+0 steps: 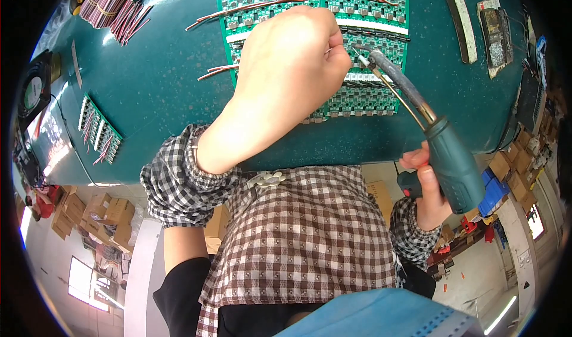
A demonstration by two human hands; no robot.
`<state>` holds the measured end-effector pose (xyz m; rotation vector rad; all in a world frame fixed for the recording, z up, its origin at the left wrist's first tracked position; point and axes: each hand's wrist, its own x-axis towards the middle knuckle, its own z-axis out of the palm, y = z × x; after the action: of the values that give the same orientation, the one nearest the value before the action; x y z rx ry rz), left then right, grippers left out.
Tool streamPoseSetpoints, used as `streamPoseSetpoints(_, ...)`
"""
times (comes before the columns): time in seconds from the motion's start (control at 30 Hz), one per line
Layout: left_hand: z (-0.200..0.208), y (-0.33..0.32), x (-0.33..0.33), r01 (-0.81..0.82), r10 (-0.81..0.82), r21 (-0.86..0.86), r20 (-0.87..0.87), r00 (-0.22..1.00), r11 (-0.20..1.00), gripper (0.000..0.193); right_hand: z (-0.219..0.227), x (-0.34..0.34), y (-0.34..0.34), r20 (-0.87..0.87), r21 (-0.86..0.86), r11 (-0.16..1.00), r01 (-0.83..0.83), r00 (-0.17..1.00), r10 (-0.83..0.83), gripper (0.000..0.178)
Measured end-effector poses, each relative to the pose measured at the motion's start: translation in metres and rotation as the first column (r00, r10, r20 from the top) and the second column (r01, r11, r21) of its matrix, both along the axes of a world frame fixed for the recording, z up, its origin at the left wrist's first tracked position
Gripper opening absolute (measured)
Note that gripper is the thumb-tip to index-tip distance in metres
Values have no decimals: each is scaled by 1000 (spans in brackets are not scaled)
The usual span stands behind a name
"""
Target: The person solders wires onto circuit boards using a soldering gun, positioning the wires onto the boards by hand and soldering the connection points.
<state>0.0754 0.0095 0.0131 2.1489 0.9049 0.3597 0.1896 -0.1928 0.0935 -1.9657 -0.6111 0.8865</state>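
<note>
A panel of green circuit boards [369, 103] lies on the dark green work surface in front of me, with dark and white strips of parts across it. My left hand [292, 54] is closed in a pinch over its middle; whatever sits between finger and thumb is too small to make out. My right hand [430, 195] grips a soldering gun [456, 164] by its green handle. A thin feed tube runs along the gun's bent shaft, and its tip is close to the left fingertips, above the boards. Several red, white and dark wires [250, 7] rest across the panel and past its left edge.
A banded wire bundle [104, 6] lies far left beside loose wires. Nearer are a small board piece [100, 129] with wires and a black fan [34, 89]. On the right lie a long strip [460, 21] and a worn block [496, 36]. The surface's near edge borders my checked apron.
</note>
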Motion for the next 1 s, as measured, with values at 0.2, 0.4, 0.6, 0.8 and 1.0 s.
streamPoseSetpoints(0.2, 1, -1, 1, -2, 3, -12, 46, 999, 1000, 7, 0, -2, 0, 7, 14, 999, 47, 999, -47, 33)
streamPoseSetpoints(0.4, 0, -1, -1, 4, -4, 32, 2, 1000, 999, 6, -2, 0, 0, -5, 63, 998, 1, 1000, -1, 34)
streamPoseSetpoints(0.6, -5, -4, -2, -7, 5, 45, 48, 999, 999, 7, -6, -1, -3, -8, 83, 997, 13, 1000, -12, 34)
streamPoseSetpoints(0.8, -5, -6, -1, -36, 34, 18, 110, 993, 999, 8, -6, -2, -4, -29, 63, 998, 25, 999, -24, 36)
streamPoseSetpoints(1.0, -5, -7, 0, -47, 45, 20, 101, 994, 999, 8, -7, -2, -5, -18, 71, 997, 14, 1000, -12, 36)
